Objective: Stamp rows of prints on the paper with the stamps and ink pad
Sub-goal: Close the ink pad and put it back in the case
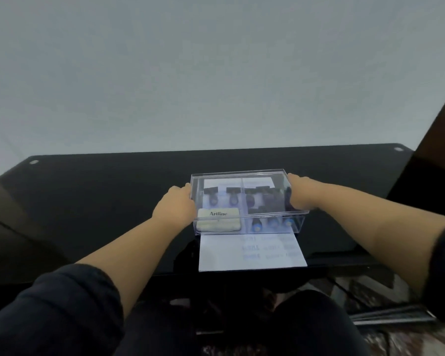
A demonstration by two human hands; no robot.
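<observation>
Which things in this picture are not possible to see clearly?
- Head view: prints on the paper are too blurred to read.
- Left hand and right hand fingers are hidden behind the clear box.
- Stamps inside: faces too small and hazy.

Black table [88, 196], white paper [221, 255], cream ink pad [219, 219]

A black glossy table [88, 201] carries everything, with a small pale round fitting near each far corner. A clear plastic box [248, 201] sits on the table, towards its near edge and a little right of its middle. Directly in front of the box, a white sheet of paper [221, 255] lies flat on the tabletop; its far edge runs under the box, and its near edge lies at the table's near edge.
</observation>
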